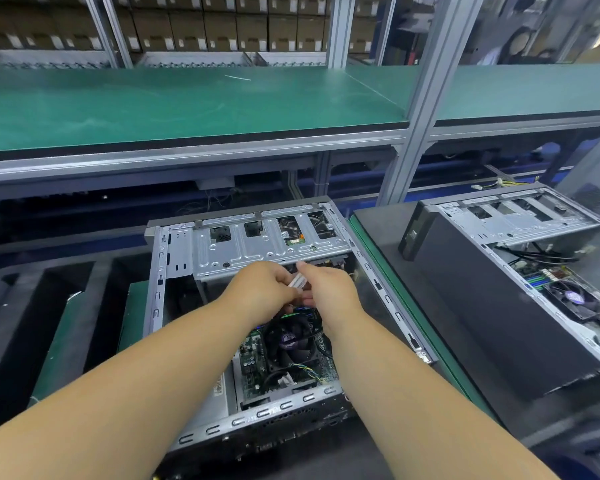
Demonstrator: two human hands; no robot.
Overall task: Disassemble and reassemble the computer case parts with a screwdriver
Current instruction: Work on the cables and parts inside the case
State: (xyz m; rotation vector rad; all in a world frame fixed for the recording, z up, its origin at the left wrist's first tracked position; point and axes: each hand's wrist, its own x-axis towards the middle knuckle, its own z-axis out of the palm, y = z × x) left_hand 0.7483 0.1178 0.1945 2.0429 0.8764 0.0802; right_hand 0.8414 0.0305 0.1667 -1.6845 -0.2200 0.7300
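An open computer case point(174, 258) lies on its side in front of me, showing its silver drive cage point(257, 247), the motherboard point(253, 362) and a black CPU fan point(295, 344). Both my hands are inside the case, just below the drive cage. My left hand point(260, 289) and my right hand point(329, 289) meet over a small white connector point(298, 282) with dark cables below it. Fingers of both hands pinch it. No screwdriver is visible.
A second open computer case point(520, 271) lies on a dark mat at the right. A green-topped shelf point(187, 102) on aluminium posts point(420, 112) runs above the bench. Black foam trays point(66, 306) sit to the left. A person is at the far upper right.
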